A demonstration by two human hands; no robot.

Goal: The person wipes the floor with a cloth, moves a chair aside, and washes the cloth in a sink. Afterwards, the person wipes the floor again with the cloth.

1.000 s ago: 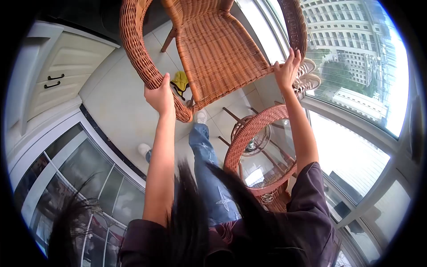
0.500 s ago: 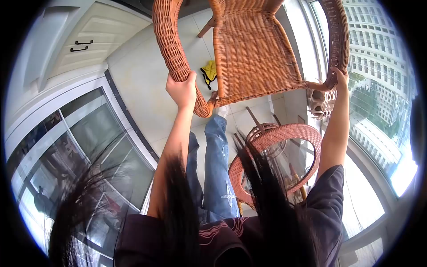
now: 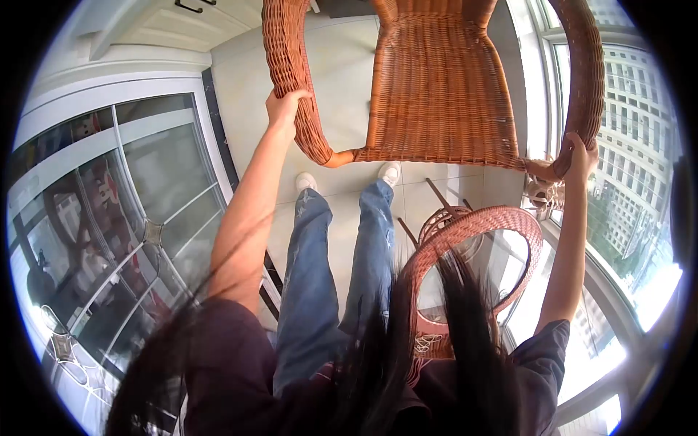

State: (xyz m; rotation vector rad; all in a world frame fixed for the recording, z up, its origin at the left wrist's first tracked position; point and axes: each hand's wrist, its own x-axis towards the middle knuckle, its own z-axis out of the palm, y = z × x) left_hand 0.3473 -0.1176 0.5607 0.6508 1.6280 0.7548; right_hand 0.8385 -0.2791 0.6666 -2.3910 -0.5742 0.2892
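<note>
A brown wicker armchair point(image 3: 443, 94) fills the upper middle of the head view, its seat facing up toward me. My left hand point(image 3: 286, 112) is closed around its left armrest, near the front curve. On the other side my right hand point(image 3: 579, 155) grips the lower end of the right armrest, beside the window. Both of my arms are stretched forward. The chair's legs and the upper part of its back are out of sight, so I cannot tell whether it touches the floor.
A round, reddish woven table frame point(image 3: 476, 240) stands close by my right leg. Glass sliding doors point(image 3: 160, 174) run along the left, with a cream cabinet point(image 3: 193, 25) beyond. Windows point(image 3: 625, 138) line the right side. Shoes or similar light items point(image 3: 544, 195) sit under the sill. Floor tiles point(image 3: 327, 65) show ahead.
The armchair has shifted slightly right in view with both hands still on it. My feet now stand apart below it. The yellow item on the floor is no longer visible.
</note>
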